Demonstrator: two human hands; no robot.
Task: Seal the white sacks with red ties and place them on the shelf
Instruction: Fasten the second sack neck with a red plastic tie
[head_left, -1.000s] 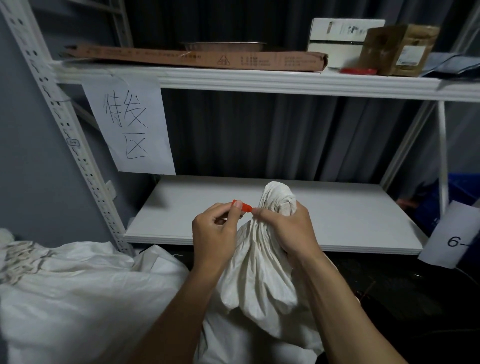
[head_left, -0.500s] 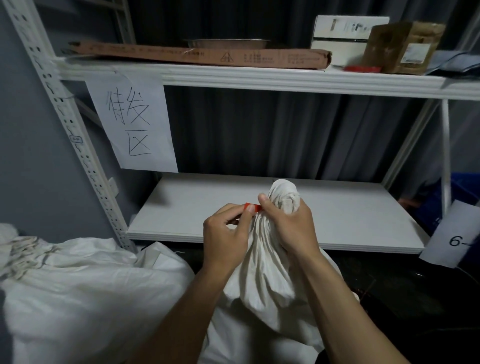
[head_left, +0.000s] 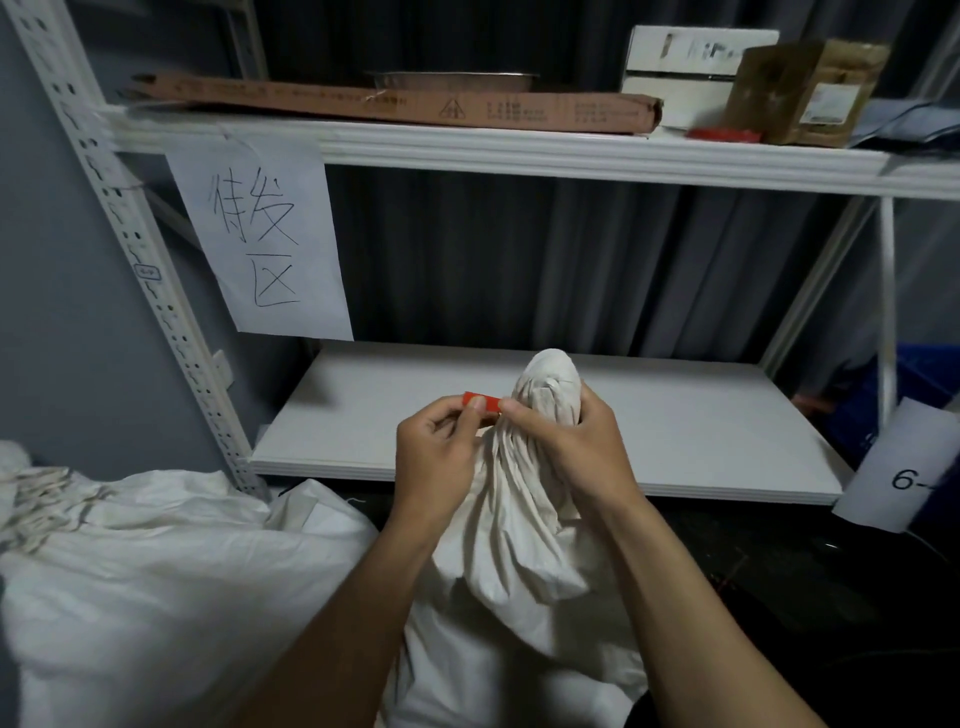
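Note:
A white sack (head_left: 511, 525) stands in front of me with its mouth gathered into a bunched neck. My right hand (head_left: 569, 441) grips that neck just below the bulging top. My left hand (head_left: 434, 452) pinches a small red tie (head_left: 483, 402) between thumb and fingertips, right beside the neck's left side. The right thumb touches the tie's other end. Behind the sack lies the white lower shelf (head_left: 675, 431), bare where I can see it.
A large white woven sack (head_left: 156, 582) lies at my lower left. A handwritten paper sign (head_left: 260, 234) hangs from the upper shelf (head_left: 519, 150), which carries a flat cardboard box (head_left: 395, 106), a metal pan and small boxes. A slotted upright (head_left: 145, 270) stands left; a "6-" label (head_left: 904, 467) right.
Both hands and the sack neck shifted slightly right and down in view. The red tie now shows more of its length between my fingers.

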